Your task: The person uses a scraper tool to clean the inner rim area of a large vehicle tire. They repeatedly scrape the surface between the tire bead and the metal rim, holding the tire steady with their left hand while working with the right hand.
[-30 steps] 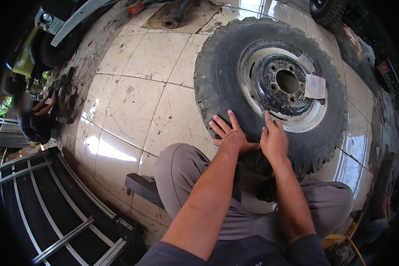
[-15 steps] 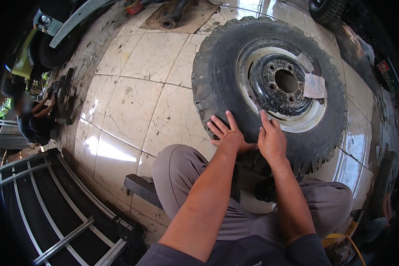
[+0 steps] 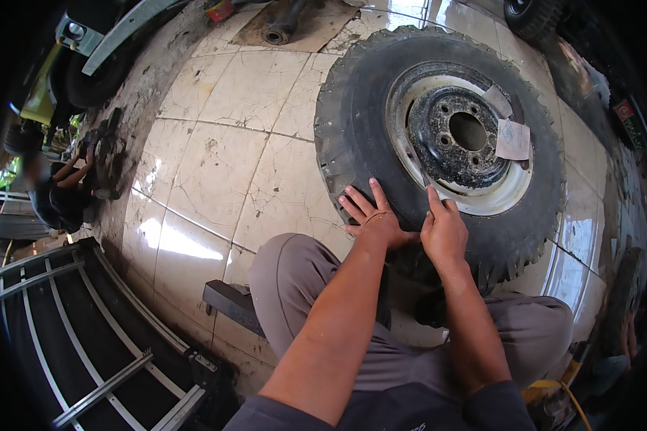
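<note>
A big black tyre with chunky tread lies flat on the tiles in front of me, fitted on a steel wheel rim. The rim is white and dirty round its edge, black and speckled at the hub. With fingers spread, my left hand presses on the near left of the sidewall. My right hand is closed round a thin blade-like tool, index finger stretched along it. Its tip meets the near left part of the rim; the handle is hidden in my palm. A beige paper sheet and a greyish piece lie on the rim's right.
At the left lies a black panel with metal rails. A dark metal bar sits by my left knee. Cardboard under a metal shaft is at the back. Another person crouches far left. Another tyre stands back right.
My right hand and the tool have drawn slightly nearer to me along the rim. My left hand stays spread on the sidewall; the whole view has shifted a little.
</note>
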### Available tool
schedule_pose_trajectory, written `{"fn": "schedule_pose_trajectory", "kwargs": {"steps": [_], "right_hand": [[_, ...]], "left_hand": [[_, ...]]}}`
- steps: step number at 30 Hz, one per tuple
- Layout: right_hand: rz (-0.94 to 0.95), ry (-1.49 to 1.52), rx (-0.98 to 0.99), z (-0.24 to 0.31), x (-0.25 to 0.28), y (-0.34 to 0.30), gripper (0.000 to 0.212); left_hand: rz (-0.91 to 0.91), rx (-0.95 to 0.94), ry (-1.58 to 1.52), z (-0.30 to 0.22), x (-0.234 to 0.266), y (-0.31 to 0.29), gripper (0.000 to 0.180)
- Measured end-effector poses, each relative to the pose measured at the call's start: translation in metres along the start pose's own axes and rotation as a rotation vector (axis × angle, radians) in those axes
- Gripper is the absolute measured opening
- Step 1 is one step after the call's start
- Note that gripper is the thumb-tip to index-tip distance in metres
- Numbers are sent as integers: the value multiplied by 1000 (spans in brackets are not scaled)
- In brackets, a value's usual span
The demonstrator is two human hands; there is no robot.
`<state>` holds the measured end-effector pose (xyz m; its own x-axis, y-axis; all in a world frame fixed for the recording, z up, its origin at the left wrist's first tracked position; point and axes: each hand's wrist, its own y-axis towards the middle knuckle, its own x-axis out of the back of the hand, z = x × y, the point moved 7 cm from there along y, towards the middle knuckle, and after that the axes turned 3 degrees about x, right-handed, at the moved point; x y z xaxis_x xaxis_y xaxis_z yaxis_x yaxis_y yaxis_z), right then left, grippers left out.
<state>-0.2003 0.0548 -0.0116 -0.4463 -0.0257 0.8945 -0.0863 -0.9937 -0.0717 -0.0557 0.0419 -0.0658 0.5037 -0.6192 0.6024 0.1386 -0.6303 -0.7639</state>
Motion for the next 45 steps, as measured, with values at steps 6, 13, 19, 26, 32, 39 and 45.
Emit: {"fn": "schedule_pose_trajectory", "kwargs": {"steps": [6, 13, 19, 26, 32, 39, 45], "right_hand": [[40, -35, 63, 8, 1, 2, 55], [-21, 64, 81, 19, 11, -3, 56], [-46, 22, 61, -3, 2, -1, 54], [-16, 70, 94, 8, 3, -2, 54], [-80, 164, 100, 13, 11, 1, 54], [-54, 80, 77, 0, 1, -1, 54], [29, 82, 74, -2, -1, 5, 54]], "left_hand": [[17, 19, 21, 2, 0, 3, 160], [32, 24, 11, 5, -2, 3, 160], [33, 8, 6, -1, 2, 1, 160], [14, 13, 3, 3, -3, 5, 160], [2, 7, 8, 3, -4, 6, 162], [12, 0, -10, 3, -4, 2, 162], [-8, 5, -10, 2, 0, 4, 163]]}}
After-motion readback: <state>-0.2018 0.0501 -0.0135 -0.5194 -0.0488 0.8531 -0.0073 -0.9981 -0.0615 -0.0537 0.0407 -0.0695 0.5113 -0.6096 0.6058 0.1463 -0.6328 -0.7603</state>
